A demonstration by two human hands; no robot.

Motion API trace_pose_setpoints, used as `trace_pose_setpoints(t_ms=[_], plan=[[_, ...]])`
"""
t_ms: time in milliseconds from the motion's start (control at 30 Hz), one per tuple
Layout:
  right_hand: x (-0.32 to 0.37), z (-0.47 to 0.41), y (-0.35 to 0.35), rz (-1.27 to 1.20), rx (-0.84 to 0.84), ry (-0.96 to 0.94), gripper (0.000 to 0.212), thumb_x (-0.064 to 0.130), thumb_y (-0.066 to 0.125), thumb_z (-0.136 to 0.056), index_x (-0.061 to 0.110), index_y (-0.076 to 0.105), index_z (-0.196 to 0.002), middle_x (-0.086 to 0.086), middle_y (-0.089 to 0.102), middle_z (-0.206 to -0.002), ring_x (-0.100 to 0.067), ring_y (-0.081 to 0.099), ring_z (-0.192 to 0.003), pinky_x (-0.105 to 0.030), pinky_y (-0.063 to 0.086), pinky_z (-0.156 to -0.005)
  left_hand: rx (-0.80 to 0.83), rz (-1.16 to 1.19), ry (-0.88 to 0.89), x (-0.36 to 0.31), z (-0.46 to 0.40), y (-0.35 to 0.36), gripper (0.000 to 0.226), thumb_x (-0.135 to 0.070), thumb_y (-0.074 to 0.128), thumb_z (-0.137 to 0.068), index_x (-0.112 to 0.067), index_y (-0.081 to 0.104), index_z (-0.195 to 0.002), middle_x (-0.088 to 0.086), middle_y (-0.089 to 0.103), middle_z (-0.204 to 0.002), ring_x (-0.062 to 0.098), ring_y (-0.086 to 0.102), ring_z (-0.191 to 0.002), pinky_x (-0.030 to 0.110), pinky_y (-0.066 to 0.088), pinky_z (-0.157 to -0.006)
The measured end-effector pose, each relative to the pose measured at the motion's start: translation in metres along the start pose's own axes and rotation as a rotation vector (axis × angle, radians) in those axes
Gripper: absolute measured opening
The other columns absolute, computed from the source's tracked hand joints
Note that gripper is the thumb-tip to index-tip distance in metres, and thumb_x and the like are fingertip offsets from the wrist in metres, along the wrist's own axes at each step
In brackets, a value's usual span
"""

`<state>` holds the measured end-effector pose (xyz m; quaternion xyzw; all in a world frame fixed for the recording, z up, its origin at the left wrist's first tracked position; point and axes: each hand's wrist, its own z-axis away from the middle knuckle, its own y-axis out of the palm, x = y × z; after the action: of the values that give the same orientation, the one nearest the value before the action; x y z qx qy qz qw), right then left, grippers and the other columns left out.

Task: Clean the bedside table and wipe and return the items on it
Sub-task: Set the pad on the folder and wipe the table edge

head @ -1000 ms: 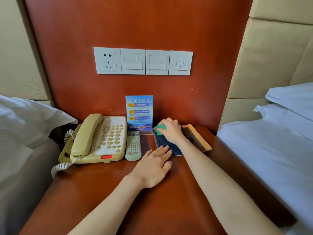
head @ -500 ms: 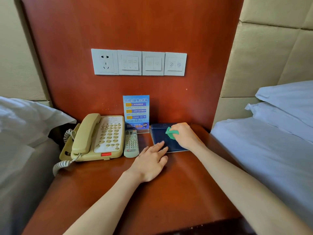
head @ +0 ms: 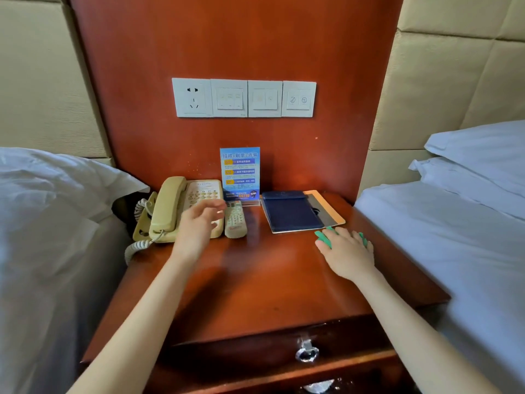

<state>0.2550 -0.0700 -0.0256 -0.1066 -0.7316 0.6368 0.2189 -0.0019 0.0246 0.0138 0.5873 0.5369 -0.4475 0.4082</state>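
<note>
My right hand lies flat on a green cloth and presses it onto the wooden bedside table, just in front of the dark blue folder. The folder lies on a tan-edged card at the back right. My left hand hovers, blurred, with loose fingers over the right edge of the beige telephone, beside the grey remote control. A blue notice stand is upright against the back panel.
White beds flank the table on the left and right. A socket and switch panel sits on the wooden wall panel. The phone's coiled cord hangs off the table's left edge. A drawer with a metal handle faces me.
My right hand slid the green cloth off the blue folder onto the table in front of it. My left hand lifted off the table and moved left toward the telephone.
</note>
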Motion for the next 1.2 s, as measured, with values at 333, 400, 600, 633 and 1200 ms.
trace_pose_setpoints(t_ms=[333,400,600,633,1200], plan=[[0.150,0.046,0.031,-0.011,0.046,-0.316,0.049,0.047,0.022,-0.100,0.029,0.029,-0.146,-0.001,0.027,-0.154,-0.035,0.017,-0.143,-0.055,0.014,-0.114,-0.286,-0.040,0.049,-0.016,0.038,-0.139,0.032,-0.002,0.043,-0.091,-0.018,0.067,-0.077,0.002,0.072,-0.078,0.011,0.067,-0.066,0.012,0.049,-0.053],[0.191,0.067,0.036,-0.048,0.074,-0.494,0.047,0.046,0.025,-0.100,0.029,0.033,-0.144,0.000,0.029,-0.153,-0.035,0.018,-0.142,-0.054,0.014,-0.114,-0.311,-0.082,0.079,-0.018,0.043,-0.154,0.034,-0.002,0.043,-0.089,-0.022,0.066,-0.074,0.001,0.070,-0.079,0.012,0.065,-0.068,0.011,0.046,-0.054],[0.229,0.127,0.039,-0.111,0.113,-0.970,0.043,0.043,0.032,-0.101,0.038,0.035,-0.143,0.009,0.028,-0.154,-0.023,0.017,-0.144,-0.042,0.009,-0.117,-0.308,-0.053,0.037,-0.018,0.055,-0.168,0.032,-0.004,0.044,-0.087,-0.024,0.066,-0.073,-0.007,0.072,-0.072,0.012,0.063,-0.067,0.024,0.042,-0.066],[0.218,0.131,0.036,-0.128,0.113,-0.989,0.043,0.042,0.031,-0.101,0.038,0.035,-0.143,0.010,0.028,-0.154,-0.021,0.016,-0.144,-0.041,0.008,-0.117,-0.301,-0.064,0.042,-0.016,0.058,-0.166,0.032,-0.004,0.044,-0.087,-0.024,0.066,-0.073,-0.008,0.072,-0.070,0.009,0.063,-0.065,0.020,0.043,-0.063],[-0.061,0.120,0.026,-0.335,-0.627,-0.303,0.034,0.030,0.042,-0.098,0.015,0.064,-0.119,-0.002,0.065,-0.117,-0.025,0.060,-0.107,-0.030,0.037,-0.094,0.124,-0.437,0.253,0.003,0.111,-0.036,0.025,-0.014,0.050,-0.094,-0.031,0.066,-0.086,-0.016,0.068,-0.084,-0.009,0.059,-0.079,0.007,0.040,-0.074]])
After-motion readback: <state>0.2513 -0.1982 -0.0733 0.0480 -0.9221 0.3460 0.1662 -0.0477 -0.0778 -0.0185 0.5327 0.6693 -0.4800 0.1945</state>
